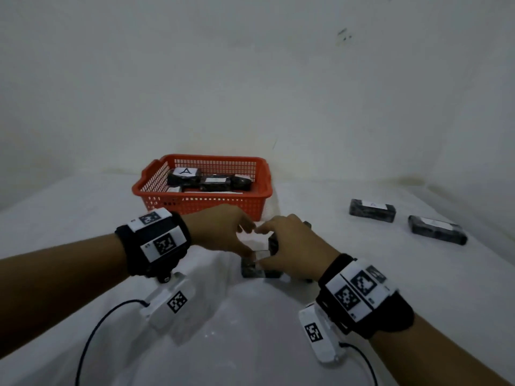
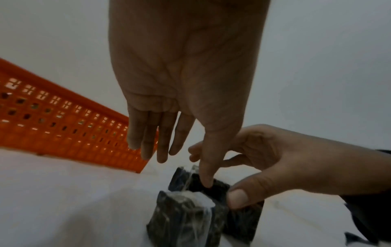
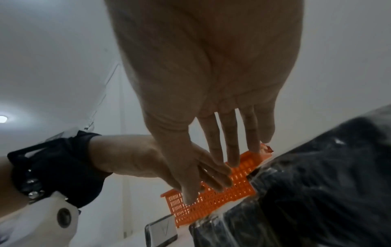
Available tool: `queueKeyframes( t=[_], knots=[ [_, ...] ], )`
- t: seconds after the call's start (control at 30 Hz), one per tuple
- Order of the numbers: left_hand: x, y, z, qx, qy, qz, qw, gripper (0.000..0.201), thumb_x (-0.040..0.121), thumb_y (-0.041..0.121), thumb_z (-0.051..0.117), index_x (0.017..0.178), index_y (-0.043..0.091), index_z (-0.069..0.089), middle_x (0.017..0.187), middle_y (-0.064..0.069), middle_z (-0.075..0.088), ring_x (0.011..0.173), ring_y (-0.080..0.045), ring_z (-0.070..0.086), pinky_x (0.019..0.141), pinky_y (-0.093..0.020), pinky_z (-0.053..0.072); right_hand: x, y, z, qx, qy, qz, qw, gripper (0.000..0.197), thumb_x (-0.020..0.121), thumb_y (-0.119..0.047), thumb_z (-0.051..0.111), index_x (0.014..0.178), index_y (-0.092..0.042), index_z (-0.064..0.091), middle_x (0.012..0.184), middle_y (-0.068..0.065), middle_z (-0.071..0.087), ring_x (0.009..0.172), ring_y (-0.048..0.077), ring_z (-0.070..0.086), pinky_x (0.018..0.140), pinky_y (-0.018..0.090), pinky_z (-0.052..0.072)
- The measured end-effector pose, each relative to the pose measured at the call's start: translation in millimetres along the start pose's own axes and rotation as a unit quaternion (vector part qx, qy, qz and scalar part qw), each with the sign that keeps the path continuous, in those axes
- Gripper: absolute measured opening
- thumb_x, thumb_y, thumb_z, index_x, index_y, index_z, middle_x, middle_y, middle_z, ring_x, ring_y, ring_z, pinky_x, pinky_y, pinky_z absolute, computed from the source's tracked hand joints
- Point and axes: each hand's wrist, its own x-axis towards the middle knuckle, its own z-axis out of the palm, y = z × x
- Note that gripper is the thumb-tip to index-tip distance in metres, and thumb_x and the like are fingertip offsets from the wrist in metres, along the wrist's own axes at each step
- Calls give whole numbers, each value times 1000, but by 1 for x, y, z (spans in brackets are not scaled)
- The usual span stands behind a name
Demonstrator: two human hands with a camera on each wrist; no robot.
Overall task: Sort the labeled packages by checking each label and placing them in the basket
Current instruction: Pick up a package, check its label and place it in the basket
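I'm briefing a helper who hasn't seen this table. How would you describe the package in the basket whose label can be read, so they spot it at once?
Find the orange basket standing at the back of the white table, against the wall. Inside it, at the back left, lies a dark wrapped package. Unlike the packages beside it, its white label faces up with a clear letter A.
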Motion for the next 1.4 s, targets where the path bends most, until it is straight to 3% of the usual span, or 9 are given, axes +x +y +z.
queueKeyframes(
  t=[0.3,0.6,0.7,0.83,0.97,1.03,1.17,1.3,1.4],
  knots=[
    [4,6,33,-6,-19,-4,1000,32,82,37,81,105,15,79,97,-2,79,87,-21,73,85,-42,60,16,-14,12,-203,-45,4,978,38,89,-45,73,119,-21,74,110,6,70,117,28,49,88,37,41],
    [-8,-30,10,-157,57,-7,986,22,88,31,77,109,24,78,99,11,77,92,-7,71,90,-32,60,31,-12,-3,33,-3,10,999,44,86,-45,78,122,-21,69,112,-5,70,96,11,66,83,25,54],
    [-17,-51,0,-265,87,-5,960,18,91,27,75,108,22,77,96,7,78,89,-9,74,84,-26,61,44,-12,-3,130,41,1,991,41,84,-43,82,118,-22,73,108,-9,72,95,6,67,83,23,53],
    [-27,-76,-7,-405,130,-9,905,21,93,19,72,113,14,76,103,1,79,97,-15,75,85,-32,63,66,-18,0,301,51,-8,952,33,84,-22,86,115,-16,77,106,2,80,98,18,77,96,39,61],
    [-31,-91,-6,-504,170,-14,847,27,95,11,68,122,8,72,112,-6,78,103,-22,76,93,-36,61,83,-31,7,384,78,-25,920,31,88,-11,81,118,-4,75,107,12,78,93,21,77,74,20,61],
    [-31,-97,-5,-535,197,-13,821,29,96,9,67,124,5,70,113,-9,78,104,-25,76,94,-36,61,91,-36,12,404,95,-23,909,30,89,-14,81,117,-6,76,107,10,79,95,19,77,75,19,60],
    [-31,-110,-2,-531,233,-26,814,25,95,10,68,118,2,73,110,-10,79,101,-25,77,94,-38,61,107,-43,25,446,92,-18,890,28,88,-16,81,115,-7,77,108,10,80,102,24,78,94,38,62],
    [-30,-118,4,-569,220,-24,792,26,97,7,65,122,2,71,112,-10,78,104,-25,76,92,-34,61,117,-47,32,458,90,-25,884,32,88,-17,81,118,-6,76,108,6,80,100,18,78,89,27,63],
    [-30,-123,8,-590,223,-23,775,28,96,4,64,124,1,69,114,-10,78,105,-25,76,91,-33,62,125,-46,38,451,107,-22,886,35,87,-22,83,119,-8,77,111,6,80,103,18,77,96,33,61]
  ],
)
